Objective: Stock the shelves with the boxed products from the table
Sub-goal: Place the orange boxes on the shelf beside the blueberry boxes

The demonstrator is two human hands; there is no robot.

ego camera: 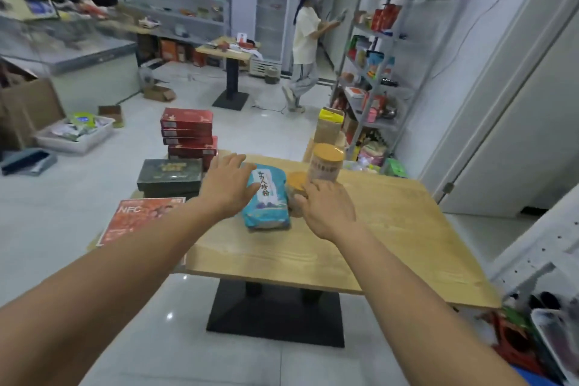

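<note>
Boxed products stand in a group at the left edge of the wooden counter (pixel 391 229). They are a stack of red boxes (pixel 188 131) at the back, a dark green box (pixel 170 174) in front of it, and nearest the camera a flat red carton (pixel 138 219) printed "NFC". The left forearm partly hides the carton, and what the boxes rest on cannot be told.

On the counter itself a blue packet (pixel 268 197) with Chinese lettering lies flat. Just to its right stands a short jar (pixel 296 182) with an orange lid, and behind that a taller jar (pixel 326 163) with a yellow lid.

The left hand (pixel 227 185) reaches out with fingers straight and spread, released, its fingertips at the packet's upper left side. The right hand (pixel 329 208) has loosely bent fingers whose tips touch the short jar's lid and side without closing round it.

A tan carton (pixel 329 125) with a yellow top stands beyond the counter's far right corner. Behind it, along the right wall, a grey metal shelf rack (pixel 391 56) holds assorted goods. Another person (pixel 305 44) in a pale top stands at its far end, arms raised towards a shelf. A white tray (pixel 75 135) of packets sits on the tiled floor to the left.
</note>
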